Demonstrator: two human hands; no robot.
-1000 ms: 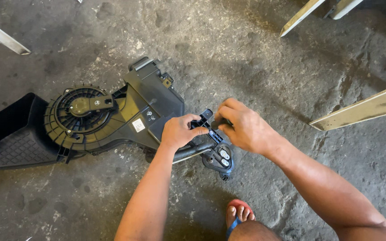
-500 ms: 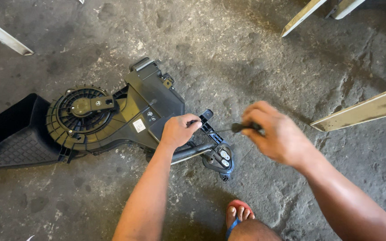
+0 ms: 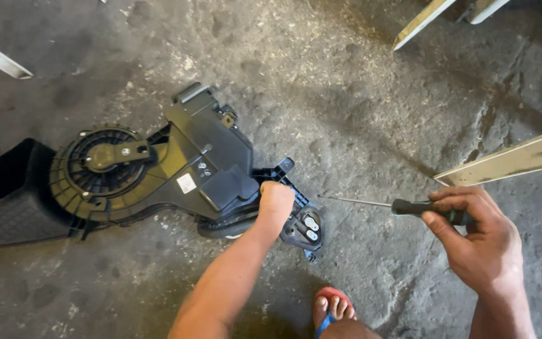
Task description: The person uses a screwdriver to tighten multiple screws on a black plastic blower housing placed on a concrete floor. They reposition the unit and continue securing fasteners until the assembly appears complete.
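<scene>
Low on a stained concrete floor (image 3: 359,94), a black plastic blower housing (image 3: 202,157) is laid flat, left of the middle of the view. A round ribbed fan opening (image 3: 98,166) is seen on its left part, crossed by a short black bracket, and a boxy ducted body is set to its right. At the far left the housing is met by a black grid-textured duct section (image 3: 7,201). At the right end a small black bracket with two pale oval pads (image 3: 305,226) is attached, pointing toward the lower right.

The left hand (image 3: 275,201) is closed in a loose fist and pressed on the housing's right end, just beside the small bracket; whether anything is enclosed by the fingers cannot be told. Its forearm is stretched up from the bottom edge. The right hand (image 3: 475,242) is held well apart to the right, above the floor, with its fingers wrapped around the dark handle of a screwdriver (image 3: 390,205). The thin metal shaft is pointed left toward the bracket, its tip not touching it.

A small white rectangular label (image 3: 186,182) is seen on the housing between fan opening and body, and two tiny round pale stickers (image 3: 202,167) lie just above it. A foot in a red and blue sandal (image 3: 332,309) is seen at the bottom. Pale boards (image 3: 509,160) are seen at the right and top edges.
</scene>
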